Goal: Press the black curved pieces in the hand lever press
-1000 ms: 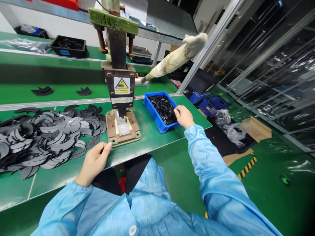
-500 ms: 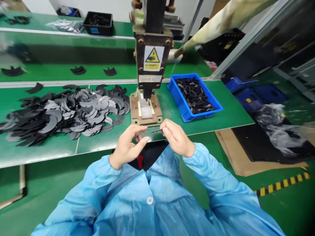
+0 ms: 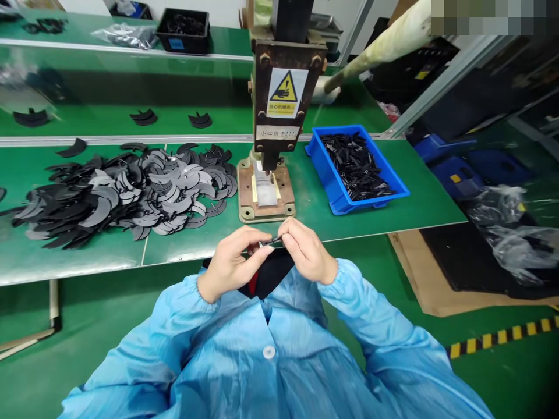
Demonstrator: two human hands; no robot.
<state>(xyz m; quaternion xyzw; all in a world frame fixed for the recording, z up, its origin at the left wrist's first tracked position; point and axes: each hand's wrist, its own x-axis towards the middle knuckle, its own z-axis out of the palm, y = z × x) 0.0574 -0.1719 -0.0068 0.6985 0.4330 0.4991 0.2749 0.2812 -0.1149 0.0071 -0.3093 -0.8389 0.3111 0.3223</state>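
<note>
A small, thin black plastic part (image 3: 273, 240) is held between my two hands at the table's front edge. My left hand (image 3: 238, 256) pinches its left end between thumb and fingers. The other end sits in the pinch of my right hand (image 3: 308, 249). Fingertips hide much of the part, so its full shape does not show. Just beyond my hands stands a bench press (image 3: 282, 87) with a pale block (image 3: 266, 194) on its base. A blue bin (image 3: 371, 203) of narrow black parts (image 3: 356, 166) is to the right of the press.
A wide heap of dark crescent-shaped pieces (image 3: 166, 192) covers the left of the green table (image 3: 174, 256). More crescents (image 3: 200, 120) lie on the strip behind. A black bin (image 3: 183, 43) stands on the far shelf. Plastic bags and cardboard (image 3: 414, 273) lie at right.
My left hand has closed onto the free end of the black part, which only my right hand held before. The camera view has shifted slightly.
</note>
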